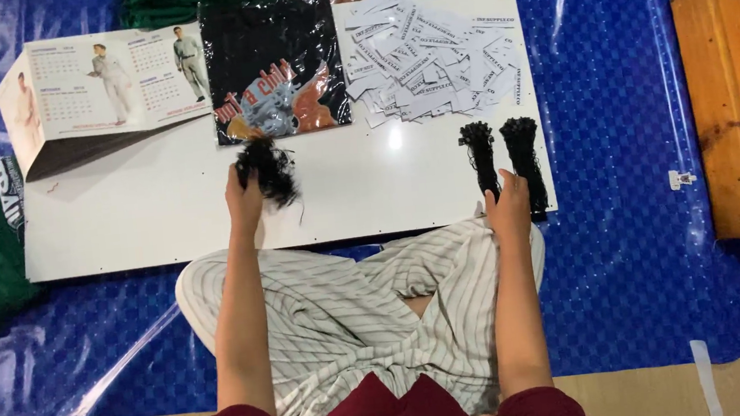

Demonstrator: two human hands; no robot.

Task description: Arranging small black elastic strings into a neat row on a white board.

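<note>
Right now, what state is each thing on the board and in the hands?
left hand: closed on the loose black string bunch
right hand: resting on the two tied string bundles
paper tags: loose heap
black shirt: folded, bagged
calendar: lying open

Evenly and brightly lit from overhead, with no deep shadows anywhere. A small hot spot of glare on the white board (161,201), just right of its middle. Long streaks of sheen across the blue plastic sheet (633,119), strongest along its creases at upper left, upper right and lower left. More glints on the clear wrap of the black printed shirt (275,68). Soft, short shadow under the folded calendar (105,84), thrown down and to the left. Sharp in the centre; a little softer toward the corners. Slight wide-angle bowing at the edges, seen in the leaning wooden frame (739,100). Colours saturated, no motion blur of note.
</note>
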